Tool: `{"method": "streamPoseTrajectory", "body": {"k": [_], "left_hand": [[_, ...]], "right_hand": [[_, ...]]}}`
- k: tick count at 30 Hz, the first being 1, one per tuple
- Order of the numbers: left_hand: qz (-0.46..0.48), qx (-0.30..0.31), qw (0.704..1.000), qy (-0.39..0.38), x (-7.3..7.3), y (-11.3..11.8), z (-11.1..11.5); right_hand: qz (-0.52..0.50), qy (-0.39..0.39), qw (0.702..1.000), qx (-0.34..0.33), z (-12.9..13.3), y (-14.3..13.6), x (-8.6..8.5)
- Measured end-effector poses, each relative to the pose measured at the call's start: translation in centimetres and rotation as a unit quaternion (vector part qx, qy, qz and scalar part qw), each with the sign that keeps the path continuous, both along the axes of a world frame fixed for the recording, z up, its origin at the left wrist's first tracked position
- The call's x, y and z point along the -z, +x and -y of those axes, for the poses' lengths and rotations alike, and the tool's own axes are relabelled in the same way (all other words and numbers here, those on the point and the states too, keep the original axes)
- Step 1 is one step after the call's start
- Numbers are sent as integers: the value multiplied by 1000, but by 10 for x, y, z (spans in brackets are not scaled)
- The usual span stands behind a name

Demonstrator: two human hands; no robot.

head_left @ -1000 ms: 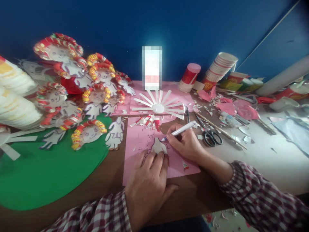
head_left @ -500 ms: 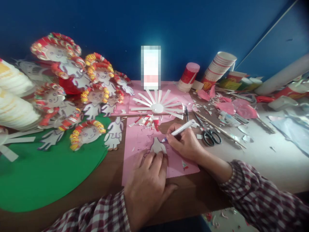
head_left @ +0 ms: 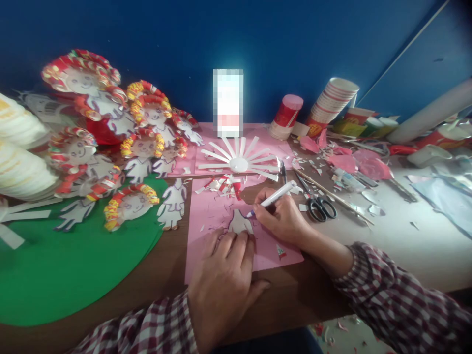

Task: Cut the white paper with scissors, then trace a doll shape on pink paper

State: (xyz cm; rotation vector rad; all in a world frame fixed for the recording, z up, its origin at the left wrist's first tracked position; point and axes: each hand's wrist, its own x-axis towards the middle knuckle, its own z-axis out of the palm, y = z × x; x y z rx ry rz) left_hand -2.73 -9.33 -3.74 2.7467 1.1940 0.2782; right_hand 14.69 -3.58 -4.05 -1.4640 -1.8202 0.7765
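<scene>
My left hand [head_left: 224,275] lies flat on a pink paper sheet [head_left: 214,211], its fingertips pressing the lower edge of a small white paper cut-out [head_left: 239,222]. My right hand [head_left: 282,216] grips a white marker [head_left: 273,197] whose dark tip touches the right side of that cut-out. Both sleeves are red and white plaid. The pink sheet rests on the brown table [head_left: 165,275].
Black scissors [head_left: 320,205] and thin wooden sticks lie right of my right hand among paper scraps. A white paper-cup sunburst [head_left: 239,162] sits behind the sheet. Paper-cup dolls [head_left: 140,147] crowd a green board [head_left: 73,275] on the left. Stacked paper cups [head_left: 334,101] stand at the back.
Only the view has shifted slightly; both hands stay where they were, with the marker tip at the cut-out.
</scene>
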Motion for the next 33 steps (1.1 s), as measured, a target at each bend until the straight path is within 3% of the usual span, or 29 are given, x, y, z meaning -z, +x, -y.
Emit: {"method": "streamPoseTrajectory", "body": {"k": [33], "left_hand": [[-7,-6,1000,7,2,-1,2]], "right_hand": [[-5,-1,1000,-6,1,1,-3]]}}
